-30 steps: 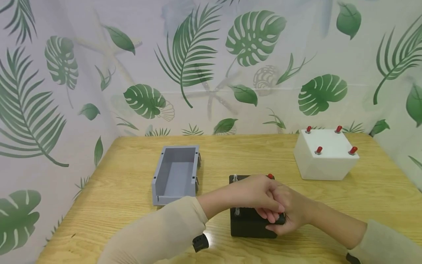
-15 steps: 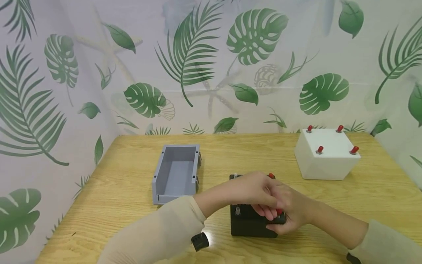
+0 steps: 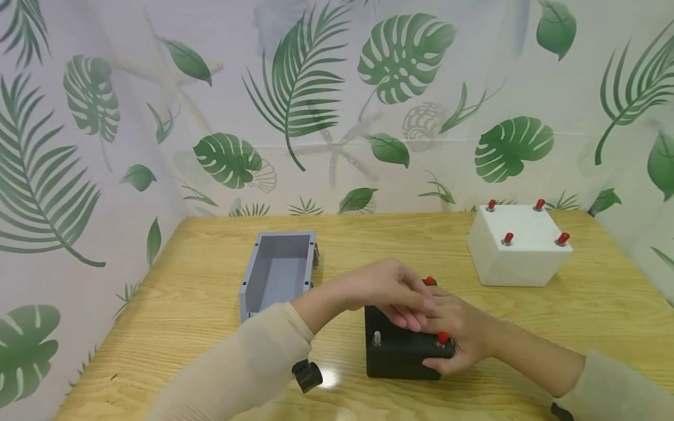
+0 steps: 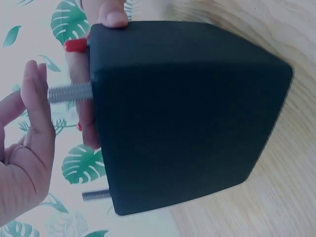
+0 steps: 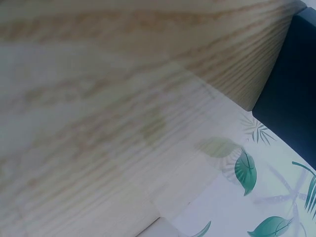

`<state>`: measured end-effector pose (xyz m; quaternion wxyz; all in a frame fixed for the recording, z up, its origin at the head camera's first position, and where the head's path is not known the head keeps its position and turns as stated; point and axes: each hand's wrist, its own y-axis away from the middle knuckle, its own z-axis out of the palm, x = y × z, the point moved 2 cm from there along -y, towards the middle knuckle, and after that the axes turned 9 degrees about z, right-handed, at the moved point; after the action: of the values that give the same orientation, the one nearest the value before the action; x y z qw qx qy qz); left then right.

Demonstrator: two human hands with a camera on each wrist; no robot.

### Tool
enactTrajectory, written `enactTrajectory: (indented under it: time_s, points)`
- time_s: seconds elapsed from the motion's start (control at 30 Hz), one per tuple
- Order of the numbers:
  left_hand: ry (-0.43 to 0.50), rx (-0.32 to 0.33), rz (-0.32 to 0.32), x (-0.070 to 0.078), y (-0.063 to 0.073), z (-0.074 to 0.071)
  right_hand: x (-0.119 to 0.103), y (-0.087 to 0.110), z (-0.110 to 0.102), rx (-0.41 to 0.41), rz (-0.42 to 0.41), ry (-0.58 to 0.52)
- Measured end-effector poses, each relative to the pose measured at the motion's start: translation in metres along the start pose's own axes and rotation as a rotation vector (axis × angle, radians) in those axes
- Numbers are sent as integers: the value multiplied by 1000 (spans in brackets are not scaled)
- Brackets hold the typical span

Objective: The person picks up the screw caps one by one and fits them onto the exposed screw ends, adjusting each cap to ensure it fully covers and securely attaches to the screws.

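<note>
A black box point(image 3: 400, 356) with metal threaded studs on top stands on the table. Red caps point(image 3: 442, 338) cover its right-hand studs, while the front left stud point(image 3: 377, 337) is bare; two bare studs show in the left wrist view, the nearer being a threaded stud point(image 4: 71, 93). My right hand point(image 3: 466, 327) grips the box's right side, thumb at the front and fingers across the top. My left hand point(image 3: 387, 292) hovers over the box top, fingers loosely bent, fingertips overlapping the right hand's fingers; nothing shows in its grasp. It partly hides the back of the box.
A grey open bin point(image 3: 279, 275) stands to the left of the box. At the back right is a white box point(image 3: 518, 257) with several red-capped studs. Leaf-patterned cloth point(image 3: 337, 105) hangs behind the wooden table point(image 3: 174, 327).
My left hand has come away from the front right red cap, rising up and to the left, so the cap now shows. The right hand stays on the black box.
</note>
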<state>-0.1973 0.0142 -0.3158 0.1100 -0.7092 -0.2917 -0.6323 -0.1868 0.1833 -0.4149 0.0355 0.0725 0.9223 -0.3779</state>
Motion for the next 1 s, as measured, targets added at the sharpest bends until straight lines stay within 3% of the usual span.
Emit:
enactTrajectory:
  time_s: [0.27,0.5,1.0]
  points:
    - [10,37,-8,-1,3,-17,-2,-3,-1,-47,15,16]
    - [0,100,-72,-6,7,-34,-3,-6,0,-50,18,13]
    - [6,229,-168,-28,40,-76,-2,-7,-1,-81,25,3]
